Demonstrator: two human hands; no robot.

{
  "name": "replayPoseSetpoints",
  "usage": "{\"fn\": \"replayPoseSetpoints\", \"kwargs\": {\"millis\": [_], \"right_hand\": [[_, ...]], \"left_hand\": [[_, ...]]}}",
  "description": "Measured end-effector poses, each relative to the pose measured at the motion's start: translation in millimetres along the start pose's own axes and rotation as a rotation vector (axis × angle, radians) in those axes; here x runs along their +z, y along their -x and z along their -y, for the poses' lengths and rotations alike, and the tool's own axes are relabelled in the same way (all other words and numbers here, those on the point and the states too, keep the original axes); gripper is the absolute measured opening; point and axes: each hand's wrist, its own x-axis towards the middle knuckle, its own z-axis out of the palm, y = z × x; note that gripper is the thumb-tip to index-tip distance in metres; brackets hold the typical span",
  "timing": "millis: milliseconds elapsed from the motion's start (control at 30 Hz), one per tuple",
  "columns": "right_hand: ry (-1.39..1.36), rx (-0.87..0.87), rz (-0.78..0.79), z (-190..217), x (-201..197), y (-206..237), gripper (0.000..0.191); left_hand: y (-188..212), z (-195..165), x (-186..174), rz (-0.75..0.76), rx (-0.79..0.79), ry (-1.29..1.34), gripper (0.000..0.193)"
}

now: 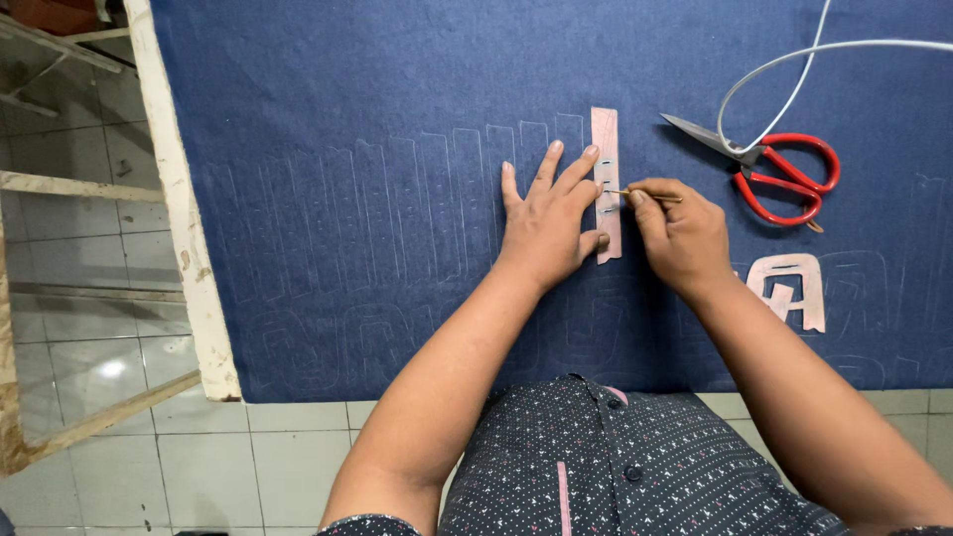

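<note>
A dark blue denim cloth [377, 119] lies flat over the table, marked with rows of pale chalk outlines. On it rests a narrow pink paper pattern strip [605, 134] with small slots. My left hand [547, 220] presses flat on the cloth, its fingertips holding the strip's left edge. My right hand [683, 234] sits just right of the strip, pinching a thin pencil-like marker [645, 195] whose tip touches a slot in the strip.
Red-handled scissors [784, 171] lie on the cloth to the right, under a white cable [794, 74]. A second pink pattern piece [794, 283] lies near my right forearm. The table's white left edge [184, 218] borders a tiled floor and wooden frame.
</note>
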Motion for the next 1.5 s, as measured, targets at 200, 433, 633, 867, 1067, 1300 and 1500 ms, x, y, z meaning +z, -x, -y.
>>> {"fn": "replayPoseSetpoints", "kwargs": {"millis": [200,433,633,867,1067,1300,1500], "right_hand": [[0.063,0.007,0.048,0,1,-6,0.013],[0.129,-0.117,-0.029,3,6,-9,0.012],[-0.018,-0.06,-0.018,-2,1,-24,0.012],[0.103,-0.157,-0.054,-5,10,-28,0.01],[0.151,-0.241,-0.106,-2,20,-27,0.008],[-0.107,-0.077,-0.011,-16,-17,-14,0.018],[0.123,0.078,0.124,-17,-38,19,0.03]], "left_hand": [[0,0,-1,0.019,-0.014,0.012,0.059],[1,0,-2,0.004,0.0,0.01,0.057],[0,0,-2,0.016,-0.002,0.002,0.056],[0,-1,-2,0.02,-0.011,0.004,0.056],[-1,0,-2,0.039,-0.024,-0.008,0.054],[1,5,6,-0.046,0.055,-0.103,0.044],[-11,-8,20,-0.044,0.078,-0.023,0.062]]}}
